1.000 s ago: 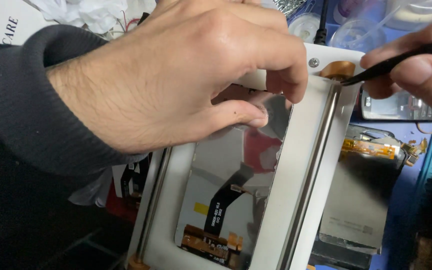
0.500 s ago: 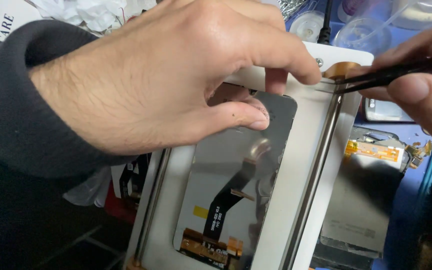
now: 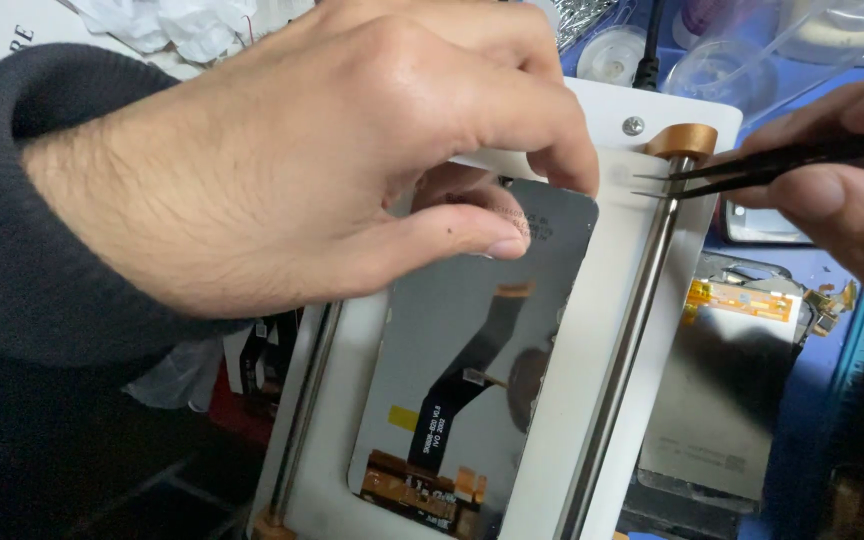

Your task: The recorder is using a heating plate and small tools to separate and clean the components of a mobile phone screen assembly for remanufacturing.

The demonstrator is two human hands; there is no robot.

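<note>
While my left hand (image 3: 292,170) presses down on the phone screen panel (image 3: 472,370), thumb and forefinger are pinched at its top edge, holding it flat in the white jig (image 3: 572,400); panel lies back side up, between the two steel rods (image 3: 622,350), black flex cable (image 3: 462,370) running down its middle to orange connectors at the bottom; my right hand (image 3: 842,190) is closed on black tweezers (image 3: 752,170), tips touching the right rod just below its copper cap (image 3: 682,140); a second screen panel (image 3: 722,390) lies on the blue mat (image 3: 802,400) just right of the jig; clear plastic lids sit beyond the jig's top edge.
</note>
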